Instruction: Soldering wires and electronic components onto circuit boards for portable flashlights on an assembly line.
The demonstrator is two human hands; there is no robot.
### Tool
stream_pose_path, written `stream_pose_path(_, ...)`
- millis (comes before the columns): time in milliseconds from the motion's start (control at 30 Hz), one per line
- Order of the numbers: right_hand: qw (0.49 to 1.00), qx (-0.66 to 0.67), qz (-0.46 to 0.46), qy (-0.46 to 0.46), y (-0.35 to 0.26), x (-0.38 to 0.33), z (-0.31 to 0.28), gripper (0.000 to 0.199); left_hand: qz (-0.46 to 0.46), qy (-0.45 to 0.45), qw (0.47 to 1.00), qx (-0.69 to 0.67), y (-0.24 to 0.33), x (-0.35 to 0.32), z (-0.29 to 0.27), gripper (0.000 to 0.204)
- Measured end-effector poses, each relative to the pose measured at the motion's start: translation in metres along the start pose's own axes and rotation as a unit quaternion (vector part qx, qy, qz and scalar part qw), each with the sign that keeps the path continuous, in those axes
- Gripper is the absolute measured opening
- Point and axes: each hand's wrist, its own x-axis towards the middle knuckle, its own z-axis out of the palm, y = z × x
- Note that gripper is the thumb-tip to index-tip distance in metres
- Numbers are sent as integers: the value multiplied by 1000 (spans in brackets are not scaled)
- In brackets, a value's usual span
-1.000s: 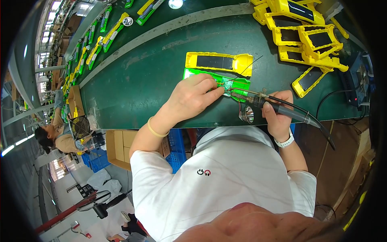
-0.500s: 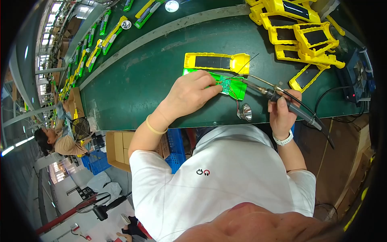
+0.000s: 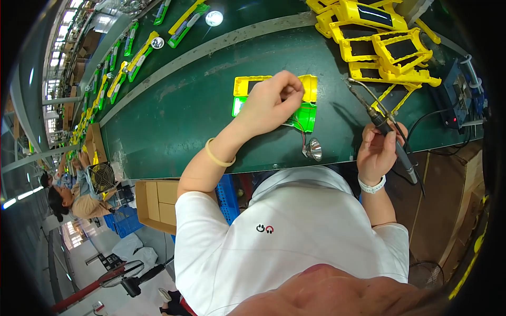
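My left hand is raised over the yellow shell and the green housing half, covering much of both. Its fingers are curled together; whatever they may pinch is hidden. A thin wire pair leads from the housing to a round lamp reflector near the table edge. In my right hand is a soldering iron with a thin metal feed tube alongside. Its tip points up and left, apart from the housing.
Several yellow shells are heaped at the far right. A soldering station with a cord stands at the table's right. Across a metal strip, several green-and-yellow lamp assemblies lie in a row. Another person sits at the left.
My left hand has lifted away from the circuit board toward the yellow shell. The soldering iron has drawn back from the housing to the right.
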Motion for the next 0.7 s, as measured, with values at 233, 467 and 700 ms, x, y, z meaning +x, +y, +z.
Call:
stream_pose_path(233, 998, -38, 3, -52, -9, 21, 14, 21, 194, 89, 943, 256, -14, -16, 3, 10)
stream_pose_path(467, 971, -125, 89, -181, -8, 44, 23, 20, 133, 42, 946, 293, -20, -7, -16, 6)
stream_pose_path(700, 941, -191, 103, -259, 10, 56, 22, 21, 147, 27, 921, 359, -17, -5, -15, 5)
